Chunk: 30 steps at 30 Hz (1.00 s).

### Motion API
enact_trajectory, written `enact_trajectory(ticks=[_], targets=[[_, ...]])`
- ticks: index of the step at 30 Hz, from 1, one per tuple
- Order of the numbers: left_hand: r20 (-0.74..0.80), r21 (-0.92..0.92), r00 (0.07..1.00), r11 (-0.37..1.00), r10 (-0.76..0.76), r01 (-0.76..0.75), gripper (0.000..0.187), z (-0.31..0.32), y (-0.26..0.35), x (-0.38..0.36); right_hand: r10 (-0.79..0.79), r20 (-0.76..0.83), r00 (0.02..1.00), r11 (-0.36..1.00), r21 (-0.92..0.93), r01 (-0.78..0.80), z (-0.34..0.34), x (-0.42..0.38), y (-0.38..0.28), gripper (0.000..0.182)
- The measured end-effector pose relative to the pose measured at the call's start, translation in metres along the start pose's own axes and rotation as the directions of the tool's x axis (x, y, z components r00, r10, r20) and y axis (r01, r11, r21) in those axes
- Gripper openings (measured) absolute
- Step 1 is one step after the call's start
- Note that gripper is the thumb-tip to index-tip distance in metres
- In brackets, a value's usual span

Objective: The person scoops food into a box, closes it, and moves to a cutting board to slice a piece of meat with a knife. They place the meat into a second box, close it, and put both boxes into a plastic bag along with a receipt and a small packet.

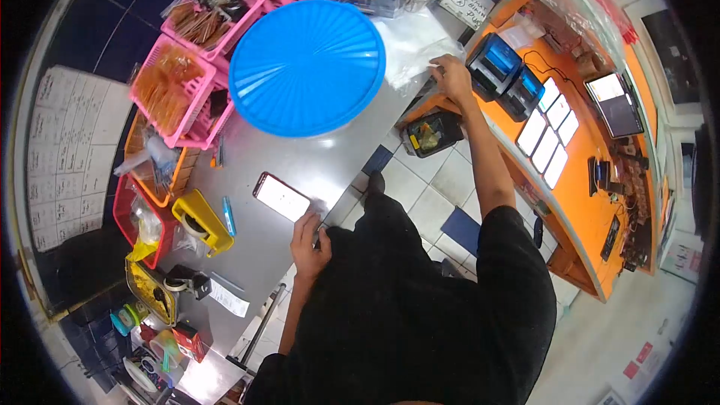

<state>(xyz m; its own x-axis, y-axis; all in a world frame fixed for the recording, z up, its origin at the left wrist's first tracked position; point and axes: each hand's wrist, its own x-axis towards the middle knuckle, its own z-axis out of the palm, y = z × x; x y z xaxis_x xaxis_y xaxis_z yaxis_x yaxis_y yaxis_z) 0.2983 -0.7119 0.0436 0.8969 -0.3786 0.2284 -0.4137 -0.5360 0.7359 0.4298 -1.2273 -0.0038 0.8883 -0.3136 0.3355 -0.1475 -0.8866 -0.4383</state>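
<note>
My right hand (pixel 453 79) reaches to the far end of the metal counter, its fingers bent together at the edge of some clear and white plastic sheeting (pixel 409 49). My left hand (pixel 310 246) is at the counter's near edge, fingers forward and thumb apart, with nothing visible in it. Just beyond its fingertips lies a phone (pixel 282 196) with a lit white screen. A large round blue lid (pixel 307 67) with ridges fanning from its centre covers the middle of the counter (pixel 240 150).
Pink baskets (pixel 174 94) with packets stand along the wall. Nearer are a yellow tape dispenser (pixel 202 223), a blue pen (pixel 229 215) and a receipt (pixel 229 298). On the right, an orange desk (pixel 592 202) holds several phones (pixel 532 132) and black-and-blue devices (pixel 495 64). A black bin (pixel 433 135) is below.
</note>
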Motion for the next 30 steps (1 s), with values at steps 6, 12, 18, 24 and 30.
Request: enact_trajectory(ticks=[6, 12, 18, 24, 30], targets=[[0.027, 0.004, 0.998, 0.999, -0.048, 0.048, 0.031, 0.032, 0.012, 0.041, 0.007, 0.329, 0.944, 0.999, 0.041, -0.022, 0.016, 0.054, 0.043, 0.029], [0.013, 0.006, 1.0, 1.0, -0.016, 0.016, 0.031, 0.061, 0.021, 0.073, 0.012, 0.403, 0.915, 0.997, 0.065, -0.041, 0.03, 0.07, 0.062, 0.023], [0.057, -0.024, 0.998, 0.999, -0.029, 0.03, 0.029, 0.079, 0.033, 0.093, -0.021, 0.383, 0.923, 0.998, 0.064, -0.004, 0.022, 0.068, 0.053, 0.021], [0.105, -0.008, 0.993, 0.998, -0.057, 0.058, 0.028, 0.085, 0.043, 0.097, -0.026, 0.361, 0.932, 0.993, 0.115, -0.017, 0.024, 0.067, 0.055, 0.013], [0.075, 0.026, 0.997, 0.999, 0.024, -0.026, 0.027, 0.086, 0.042, 0.095, -0.092, 0.223, 0.971, 0.996, 0.001, 0.094, 0.029, 0.058, 0.049, 0.009]])
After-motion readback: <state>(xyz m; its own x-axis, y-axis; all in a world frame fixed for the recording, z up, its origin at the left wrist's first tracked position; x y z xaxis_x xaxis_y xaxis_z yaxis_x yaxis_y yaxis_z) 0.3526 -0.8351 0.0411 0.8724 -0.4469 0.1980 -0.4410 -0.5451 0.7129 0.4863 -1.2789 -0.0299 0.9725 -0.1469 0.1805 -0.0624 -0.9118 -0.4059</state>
